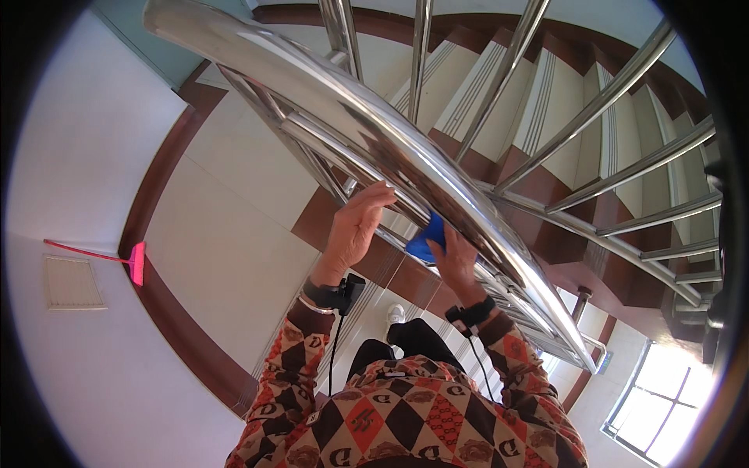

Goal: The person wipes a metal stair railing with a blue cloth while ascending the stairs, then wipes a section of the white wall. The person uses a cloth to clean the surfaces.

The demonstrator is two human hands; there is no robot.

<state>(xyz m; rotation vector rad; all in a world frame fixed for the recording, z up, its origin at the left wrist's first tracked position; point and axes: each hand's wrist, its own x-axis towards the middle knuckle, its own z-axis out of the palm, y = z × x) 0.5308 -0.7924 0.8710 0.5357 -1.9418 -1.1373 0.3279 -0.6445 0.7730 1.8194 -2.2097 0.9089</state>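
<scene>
In my right hand (458,264) is a blue cloth (427,239), bunched between thumb and fingers. The hand lies against the underside of the thick, shiny metal handrail (390,125), where some of the fingers are hidden. My left hand (360,224) is raised beside a thinner rail below the handrail, its fingers stretched out and holding nothing. Whether its fingertips touch the metal, I cannot tell. Each wrist wears a black band, and the left one carries a small black box (351,294) with a cable.
Beyond the railing, steps (499,101) with striped edges curve to the right, past several metal balusters (507,74). A pink broom (137,264) leans by the left wall. My shoe (395,313) stands on the striped steps below me. A bright window (659,402) is at lower right.
</scene>
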